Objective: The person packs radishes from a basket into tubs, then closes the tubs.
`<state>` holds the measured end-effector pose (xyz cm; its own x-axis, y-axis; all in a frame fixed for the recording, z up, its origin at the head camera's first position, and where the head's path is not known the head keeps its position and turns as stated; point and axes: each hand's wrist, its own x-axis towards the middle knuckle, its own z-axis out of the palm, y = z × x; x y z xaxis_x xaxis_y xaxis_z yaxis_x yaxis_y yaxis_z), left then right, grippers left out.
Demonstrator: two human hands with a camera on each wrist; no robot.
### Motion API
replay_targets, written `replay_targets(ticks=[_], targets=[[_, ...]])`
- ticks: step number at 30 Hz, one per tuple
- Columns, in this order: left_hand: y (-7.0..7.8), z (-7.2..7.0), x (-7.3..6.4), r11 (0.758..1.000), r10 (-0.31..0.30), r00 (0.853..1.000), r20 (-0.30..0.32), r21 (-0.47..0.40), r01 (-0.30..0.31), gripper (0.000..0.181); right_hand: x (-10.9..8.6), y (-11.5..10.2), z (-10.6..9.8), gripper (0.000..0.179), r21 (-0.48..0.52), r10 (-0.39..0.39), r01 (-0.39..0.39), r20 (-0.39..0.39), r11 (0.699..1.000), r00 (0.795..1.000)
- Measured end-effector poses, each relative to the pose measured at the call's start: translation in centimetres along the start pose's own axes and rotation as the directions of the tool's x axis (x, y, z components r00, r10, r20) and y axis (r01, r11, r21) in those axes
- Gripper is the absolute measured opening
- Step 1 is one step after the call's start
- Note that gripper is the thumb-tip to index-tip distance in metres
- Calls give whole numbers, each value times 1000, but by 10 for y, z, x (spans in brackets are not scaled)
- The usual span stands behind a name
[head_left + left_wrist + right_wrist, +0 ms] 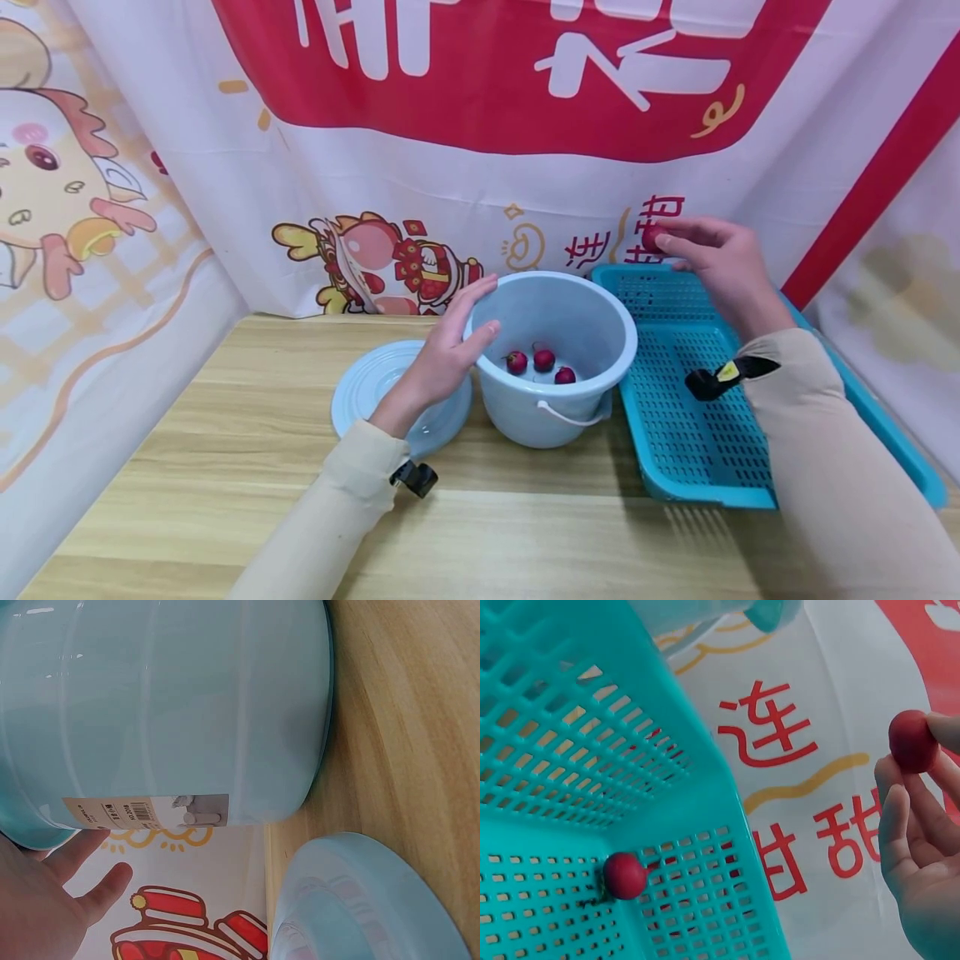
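Observation:
A light-blue bucket (536,421) stands upright with several red radishes (543,360) at its bottom. My left hand (446,350) lies against the bucket's left rim, its fingers fairly straight and the thumb apart. Above the far end of a turquoise perforated basket (642,454), my right hand (716,258) pinches a red radish (913,741) between thumb and fingers. One more radish (625,875), with a thin root and green stem bits, sits in a corner of the basket in the right wrist view. In the head view that corner is hidden.
Left of the bucket, a round light-blue lid (352,396) lies on the wooden table (247,467). The bucket's white handle (573,419) hangs at its front. Behind everything rises a printed white and red cloth (450,183).

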<state>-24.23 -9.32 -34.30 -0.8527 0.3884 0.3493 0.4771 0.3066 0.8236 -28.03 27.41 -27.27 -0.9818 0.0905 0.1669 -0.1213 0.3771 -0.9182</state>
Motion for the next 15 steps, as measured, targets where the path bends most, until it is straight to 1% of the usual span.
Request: replay_targets(ticks=[5, 11, 15], targets=[[-1, 1, 0, 1000, -2, 1000, -2, 5, 2, 63, -5, -5, 6, 64, 3, -54, 54, 45, 999, 998], [-2, 2, 1, 1000, -2, 1000, -4, 8, 2, 62, -11, -11, 19, 57, 2, -125, 125, 112, 992, 986], [-2, 2, 1, 1000, -3, 1000, -6, 11, 3, 62, -14, -14, 30, 56, -35, -133, 141, 175, 989, 976]])
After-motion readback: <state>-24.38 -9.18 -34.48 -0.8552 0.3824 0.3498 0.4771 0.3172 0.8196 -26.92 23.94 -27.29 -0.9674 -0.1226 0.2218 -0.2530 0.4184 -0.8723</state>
